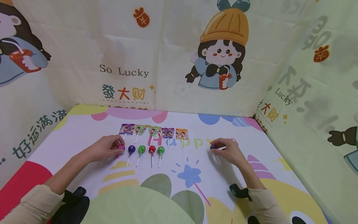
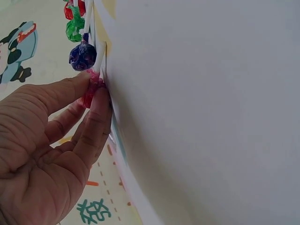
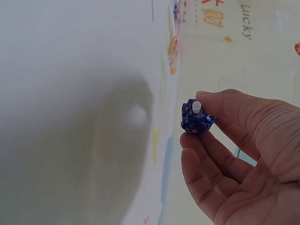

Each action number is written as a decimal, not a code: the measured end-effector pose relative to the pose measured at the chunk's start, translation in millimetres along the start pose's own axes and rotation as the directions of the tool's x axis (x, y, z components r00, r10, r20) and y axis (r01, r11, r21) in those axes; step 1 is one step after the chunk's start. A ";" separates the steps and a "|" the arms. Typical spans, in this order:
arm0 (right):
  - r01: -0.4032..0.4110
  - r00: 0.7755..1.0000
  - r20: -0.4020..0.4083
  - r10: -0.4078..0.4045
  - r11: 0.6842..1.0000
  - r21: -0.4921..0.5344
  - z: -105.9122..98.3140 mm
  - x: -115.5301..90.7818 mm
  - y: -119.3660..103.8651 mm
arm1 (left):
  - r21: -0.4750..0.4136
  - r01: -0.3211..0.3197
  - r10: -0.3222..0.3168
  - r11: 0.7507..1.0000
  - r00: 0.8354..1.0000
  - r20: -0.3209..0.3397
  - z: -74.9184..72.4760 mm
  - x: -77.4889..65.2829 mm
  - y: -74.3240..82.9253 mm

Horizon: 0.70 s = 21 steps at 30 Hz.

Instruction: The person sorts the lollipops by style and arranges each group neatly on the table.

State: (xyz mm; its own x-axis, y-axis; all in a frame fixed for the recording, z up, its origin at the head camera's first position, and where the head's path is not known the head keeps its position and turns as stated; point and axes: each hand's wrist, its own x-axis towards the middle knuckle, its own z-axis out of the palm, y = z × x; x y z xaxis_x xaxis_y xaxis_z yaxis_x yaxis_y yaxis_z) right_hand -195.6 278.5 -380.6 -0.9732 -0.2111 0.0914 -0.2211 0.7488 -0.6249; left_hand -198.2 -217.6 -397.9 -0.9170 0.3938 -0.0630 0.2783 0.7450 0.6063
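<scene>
My left hand point(image 1: 104, 148) pinches a pink-red wrapped lollipop point(image 2: 93, 82) between thumb and fingers, at the left end of a front row on the table. Beside it lie a dark purple lollipop point(image 1: 131, 149), a green lollipop point(image 1: 141, 149), a red lollipop point(image 1: 152, 150) and another green lollipop point(image 1: 160, 150), sticks toward me. Off to the right, my right hand point(image 1: 228, 151) holds a blue-purple lollipop point(image 3: 194, 122) by its round head, between thumb and fingertips. Its white stick end faces the camera in the right wrist view.
Behind the front row lies a back row of flat-bagged lollipops, from a purple bag point(image 1: 127, 128) at left to an orange bag point(image 1: 182, 133) at right. A printed cloth point(image 1: 179, 189) covers the table. Patterned curtains point(image 1: 173, 62) hang at the back and sides.
</scene>
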 end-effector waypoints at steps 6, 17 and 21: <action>0.019 1.000 0.002 -0.020 0.999 0.035 7.4 4.9 -8.4 | -0.003 0.007 -0.007 1.000 1.000 0.003 0.6 0.7 -1.6; 0.032 0.999 0.027 -0.033 0.998 0.060 24.3 13.4 -26.6 | -0.006 0.002 -0.002 1.000 1.000 -0.002 0.9 -0.3 -1.2; 0.047 0.998 0.034 -0.050 0.997 0.064 30.4 15.8 -33.3 | -0.006 0.001 -0.001 1.000 1.000 -0.002 1.4 -0.3 -2.2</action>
State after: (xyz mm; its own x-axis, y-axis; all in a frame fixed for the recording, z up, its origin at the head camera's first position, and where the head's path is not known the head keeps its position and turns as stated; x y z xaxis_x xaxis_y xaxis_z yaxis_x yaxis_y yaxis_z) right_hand -201.7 231.1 -381.9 -0.9583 -0.2693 0.0958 -0.2624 0.6964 -0.6680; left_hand -198.2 -218.6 -400.3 -0.9180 0.3918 -0.0622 0.2753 0.7420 0.6112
